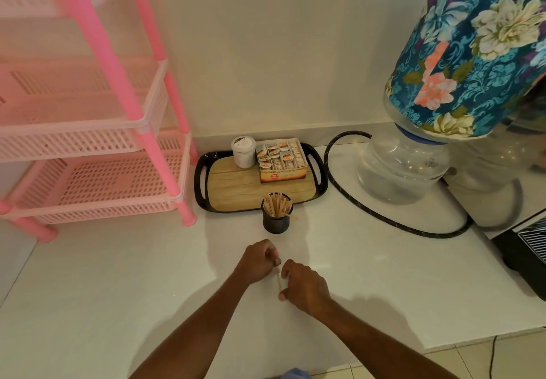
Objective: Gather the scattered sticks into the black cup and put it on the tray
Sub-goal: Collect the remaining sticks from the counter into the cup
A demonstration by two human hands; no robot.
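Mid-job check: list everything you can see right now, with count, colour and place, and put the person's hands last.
black cup: one, black, on the counter just in front of the tray, full of tan sticks
loose stick: one, tan, on the counter beside the cup
tray: one, black rim, wood-look base, by the wall
jar: one, white, at the tray's back
sachet box: one, orange, on the tray right of the jar
rack: one, pink, left
water bottle: one, clear, under a floral cover, right
hose: one, black, looping around the bottle
left hand: closed on a stick
right hand: fingers pinching the same stick
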